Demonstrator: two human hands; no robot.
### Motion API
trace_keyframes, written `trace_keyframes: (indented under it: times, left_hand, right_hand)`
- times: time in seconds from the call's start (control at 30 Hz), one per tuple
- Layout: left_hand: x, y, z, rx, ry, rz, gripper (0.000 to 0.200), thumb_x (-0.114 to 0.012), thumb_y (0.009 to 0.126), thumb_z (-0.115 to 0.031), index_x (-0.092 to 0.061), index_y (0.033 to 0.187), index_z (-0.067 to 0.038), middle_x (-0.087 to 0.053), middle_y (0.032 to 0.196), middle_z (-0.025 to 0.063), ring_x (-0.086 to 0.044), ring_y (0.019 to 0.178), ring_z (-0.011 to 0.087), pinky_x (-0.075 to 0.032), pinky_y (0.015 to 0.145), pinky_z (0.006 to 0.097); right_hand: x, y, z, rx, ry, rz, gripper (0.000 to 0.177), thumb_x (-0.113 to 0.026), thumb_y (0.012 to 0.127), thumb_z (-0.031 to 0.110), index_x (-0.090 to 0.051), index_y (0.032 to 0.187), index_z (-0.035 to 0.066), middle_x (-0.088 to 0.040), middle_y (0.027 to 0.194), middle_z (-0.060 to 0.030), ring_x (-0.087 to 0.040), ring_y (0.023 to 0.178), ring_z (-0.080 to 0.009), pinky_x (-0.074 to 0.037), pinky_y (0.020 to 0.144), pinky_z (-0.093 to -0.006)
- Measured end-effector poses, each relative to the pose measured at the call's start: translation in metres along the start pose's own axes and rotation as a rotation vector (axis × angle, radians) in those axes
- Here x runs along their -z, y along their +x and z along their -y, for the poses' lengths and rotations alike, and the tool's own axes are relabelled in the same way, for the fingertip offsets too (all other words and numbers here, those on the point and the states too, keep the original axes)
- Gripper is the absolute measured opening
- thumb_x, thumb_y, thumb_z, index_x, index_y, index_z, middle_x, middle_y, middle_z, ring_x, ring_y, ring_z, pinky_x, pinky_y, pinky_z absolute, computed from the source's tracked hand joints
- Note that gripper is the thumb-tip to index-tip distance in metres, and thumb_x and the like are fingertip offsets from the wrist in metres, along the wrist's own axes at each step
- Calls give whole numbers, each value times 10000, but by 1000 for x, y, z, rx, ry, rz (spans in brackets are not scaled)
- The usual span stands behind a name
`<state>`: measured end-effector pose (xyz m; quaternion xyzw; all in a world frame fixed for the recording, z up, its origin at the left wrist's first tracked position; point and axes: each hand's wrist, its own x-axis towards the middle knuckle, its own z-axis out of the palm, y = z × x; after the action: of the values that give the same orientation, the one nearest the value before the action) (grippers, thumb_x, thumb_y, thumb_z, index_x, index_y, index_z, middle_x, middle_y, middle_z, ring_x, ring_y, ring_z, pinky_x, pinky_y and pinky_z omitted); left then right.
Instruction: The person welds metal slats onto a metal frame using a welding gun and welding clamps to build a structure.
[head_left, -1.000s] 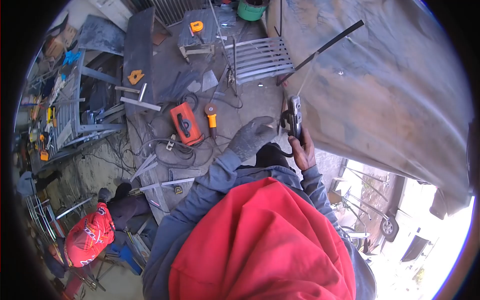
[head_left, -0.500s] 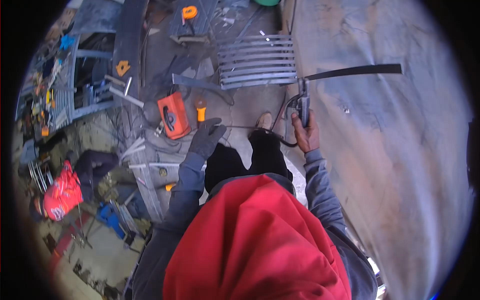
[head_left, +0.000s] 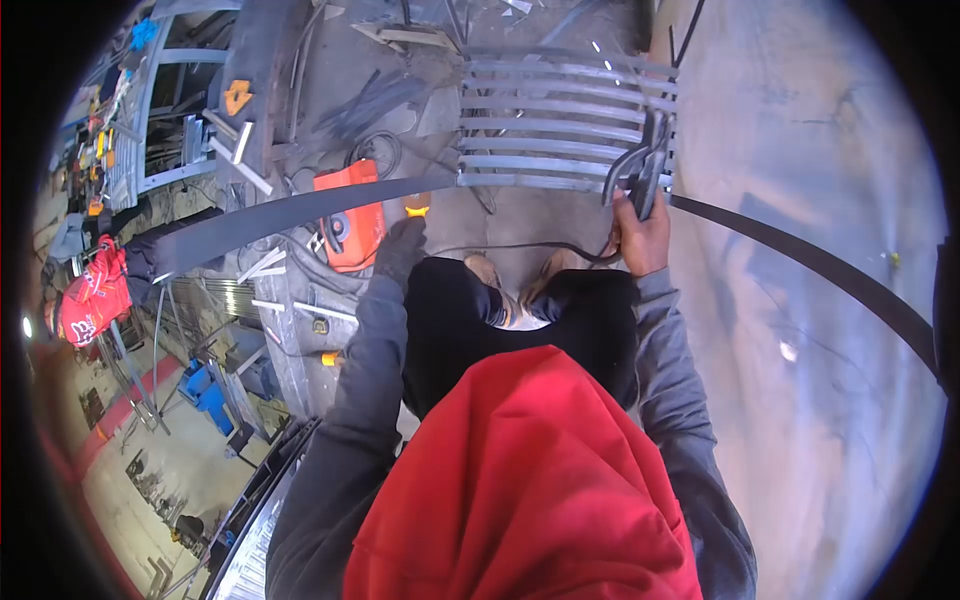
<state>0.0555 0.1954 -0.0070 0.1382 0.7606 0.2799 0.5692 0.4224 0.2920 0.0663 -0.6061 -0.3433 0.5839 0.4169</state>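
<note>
In my bare right hand (head_left: 643, 235) is a dark welding electrode holder (head_left: 652, 165), fingers wrapped round its handle and its cable (head_left: 540, 246) curving away to the left. It overlaps the right end of a metal grille (head_left: 560, 143) of several parallel bars. My left hand (head_left: 401, 248), in a dark glove, is at the near end of a yellow-orange tool (head_left: 417, 210); the fingers are hard to make out, and I cannot tell whether they grip it. Beside it on the floor sits an orange welding machine (head_left: 350, 222).
Dark strips (head_left: 320, 205) stretch to either side of the grille. Metal offcuts (head_left: 262, 263) and cables lie at left. A co-worker in a red top (head_left: 95, 295) is bent down at far left. A large, pale sheet-like surface (head_left: 800, 420) lies along the right.
My right hand has moved right with the electrode holder, now over the grille's end. My left hand has come up to the yellow-orange tool. The view has shifted, and the dark strips appear longer.
</note>
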Motion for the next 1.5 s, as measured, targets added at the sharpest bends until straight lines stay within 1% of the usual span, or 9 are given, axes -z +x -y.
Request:
trace_keyframes:
  times: [0.13,0.23,0.3,0.33,0.77,0.9,1.07,1.4,1.5]
  left_hand:
    - [-18,142,17,-187,4,90,457,-649,928,-296,-573,1326,-85,-615,1219,38,-602,1053,153,-493,862,288]
    - [-40,228,28,-393,69,28,507,-688,895,-267,-553,1308,-5,-629,1182,126,-621,1075,188,-518,855,302]
    - [-56,263,26,-643,-2,164,532,-693,883,-208,-520,1330,24,-637,1201,149,-613,1138,214,-514,895,308]
    - [-74,214,5,-706,18,248,601,-711,860,-282,-497,1362,-31,-624,1228,165,-618,1144,285,-511,926,371]
    - [-99,216,38,-871,365,31,541,-668,874,-247,-509,1358,-63,-623,1200,161,-619,1092,304,-507,908,378]
    - [-125,245,18,-889,488,-46,523,-653,879,-236,-513,1356,-74,-622,1191,159,-619,1075,310,-506,902,381]
    - [-100,255,45,-860,612,-179,502,-636,884,-221,-518,1354,-88,-622,1179,158,-619,1053,318,-504,894,384]
    - [-91,323,24,-844,910,-375,470,-604,895,-196,-527,1351,-113,-620,1158,155,-619,1014,332,-501,880,390]
    - [-63,344,9,-1025,949,-419,483,-632,827,-173,-556,1303,-138,-618,1117,183,-607,1021,391,-494,889,455]
  right_hand:
    - [0,57,-63,155,136,55,195,-682,922,164,-576,1037,49,-560,687,-3,-493,476,-84,-385,433,-247]
    - [-2,80,-91,321,139,36,197,-690,907,131,-586,1044,33,-584,750,2,-495,550,-67,-398,489,-228]
    - [-2,91,-111,410,107,21,200,-688,908,125,-586,1053,32,-585,754,9,-490,559,-58,-395,492,-226]
    - [-4,97,-120,440,108,19,200,-688,908,125,-586,1053,32,-585,754,9,-490,559,-58,-395,492,-226]
    - [-5,103,-138,548,42,-78,186,-651,911,136,-565,1039,32,-528,677,21,-451,525,-57,-360,475,-228]
    - [-7,101,-140,580,8,-108,189,-639,911,136,-559,1042,27,-528,675,8,-453,519,-69,-370,474,-234]
    - [-4,105,-143,614,27,-82,202,-638,914,151,-552,1029,9,-532,675,-21,-478,523,-92,-380,474,-241]
    - [-5,106,-146,631,29,-118,216,-645,912,170,-551,1026,12,-532,673,-22,-489,536,-92,-388,486,-241]
    - [-4,105,-147,666,-32,-117,213,-650,910,181,-559,1012,18,-541,664,-17,-485,529,-86,-386,487,-241]
